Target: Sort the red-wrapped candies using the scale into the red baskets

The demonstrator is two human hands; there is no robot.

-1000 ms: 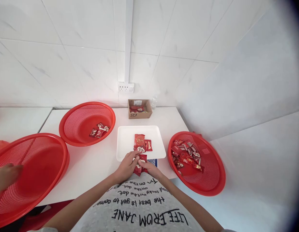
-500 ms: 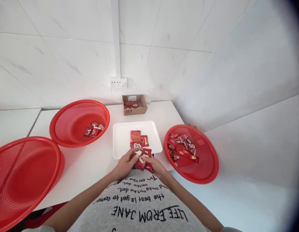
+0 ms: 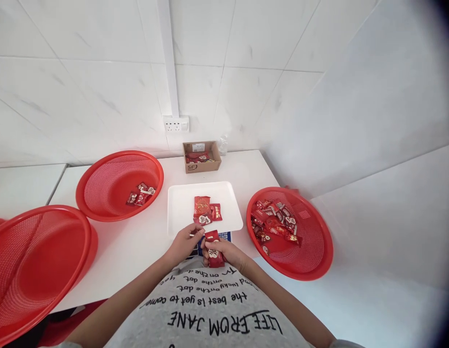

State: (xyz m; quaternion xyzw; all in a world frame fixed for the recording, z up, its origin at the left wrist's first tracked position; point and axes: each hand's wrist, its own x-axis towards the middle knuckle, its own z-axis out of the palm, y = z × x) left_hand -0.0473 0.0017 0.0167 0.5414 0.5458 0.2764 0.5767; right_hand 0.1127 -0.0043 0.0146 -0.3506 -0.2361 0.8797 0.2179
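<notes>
Close to my body, my right hand [image 3: 224,252] is closed round red candy packets [image 3: 213,249] at the front edge of a white scale tray [image 3: 181,205]. My left hand [image 3: 184,244] is beside it, fingers pinched near the top of the packets, and whether it holds one is unclear. Three red packets [image 3: 206,210] lie on the tray. Part of the scale's blue display [image 3: 224,236] shows under the tray's front edge.
A red mesh basket [image 3: 311,261] with several red packets sits at the right. Another red basket [image 3: 101,183] with a few packets is at the left back. A large red basket [image 3: 36,261] is at the near left. A cardboard box [image 3: 202,157] stands by the wall.
My hands drew back from the tray toward my body with the packets. The view shifted slightly. Another person's hand, at the far left a second ago, is out of view.
</notes>
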